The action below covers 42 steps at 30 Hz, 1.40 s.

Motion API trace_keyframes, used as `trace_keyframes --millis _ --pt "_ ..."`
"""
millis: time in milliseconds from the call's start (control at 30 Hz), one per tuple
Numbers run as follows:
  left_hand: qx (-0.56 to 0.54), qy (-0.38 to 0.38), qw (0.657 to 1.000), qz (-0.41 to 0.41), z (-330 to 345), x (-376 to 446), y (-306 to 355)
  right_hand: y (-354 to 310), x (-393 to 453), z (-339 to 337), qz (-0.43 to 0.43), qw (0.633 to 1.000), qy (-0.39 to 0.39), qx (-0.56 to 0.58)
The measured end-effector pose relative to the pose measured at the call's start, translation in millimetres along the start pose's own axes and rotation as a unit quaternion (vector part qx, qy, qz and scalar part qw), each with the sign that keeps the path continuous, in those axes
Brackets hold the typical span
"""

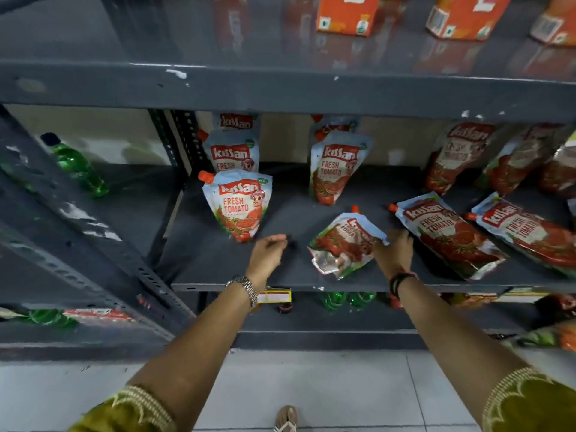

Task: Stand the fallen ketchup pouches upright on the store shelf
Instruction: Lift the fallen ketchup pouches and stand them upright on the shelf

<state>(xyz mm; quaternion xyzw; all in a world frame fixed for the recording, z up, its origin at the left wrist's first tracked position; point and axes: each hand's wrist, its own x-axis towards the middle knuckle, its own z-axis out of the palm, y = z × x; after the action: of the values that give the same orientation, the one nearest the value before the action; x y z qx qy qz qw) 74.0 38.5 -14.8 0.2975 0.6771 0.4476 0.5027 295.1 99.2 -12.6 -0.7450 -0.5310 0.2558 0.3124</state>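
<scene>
Several red-and-white ketchup pouches sit on the dark grey shelf (237, 275). My right hand (393, 251) grips the edge of a tilted pouch (341, 244) near the shelf's front, its orange cap pointing to the back. My left hand (268, 251) hovers just left of it, fingers loosely curled, holding nothing. An upright pouch (238, 205) stands at the left with two more behind it (233, 152). Another upright pouch (335, 168) stands at the middle back. Two fallen pouches (448, 233) (526, 232) lie flat at the right.
More pouches lean at the back right (458, 157). Orange cartons (346, 15) stand on the shelf above. A green bottle (76, 165) lies on the neighbouring left shelf behind a slanted metal upright (93, 244). Green bottles (346, 300) sit on the lower shelf.
</scene>
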Motion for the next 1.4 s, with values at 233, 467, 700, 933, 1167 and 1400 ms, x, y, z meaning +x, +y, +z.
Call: trace_keyframes --millis 233,467,700,933,1167,1400 --pt "0.098 -0.130 0.985 -0.063 59 34 27 14 -11 -1 0.201 0.950 -0.149 0.188" --pt "0.005 -0.196 0.980 -0.023 55 27 17 -4 0 -7 0.172 0.924 -0.157 0.303" --pt "-0.073 -0.009 0.990 0.123 71 42 45 -44 30 -16 0.006 0.950 -0.107 0.292" --pt "-0.026 0.118 0.984 0.131 80 59 27 -51 39 -1 -0.017 0.968 -0.144 0.207" --pt "-0.183 0.203 0.962 -0.011 100 31 13 -23 68 -54 -0.109 0.983 -0.140 0.043" --pt "-0.247 -0.057 0.953 -0.168 200 -26 12 60 162 -142 -0.004 0.993 -0.072 -0.094"
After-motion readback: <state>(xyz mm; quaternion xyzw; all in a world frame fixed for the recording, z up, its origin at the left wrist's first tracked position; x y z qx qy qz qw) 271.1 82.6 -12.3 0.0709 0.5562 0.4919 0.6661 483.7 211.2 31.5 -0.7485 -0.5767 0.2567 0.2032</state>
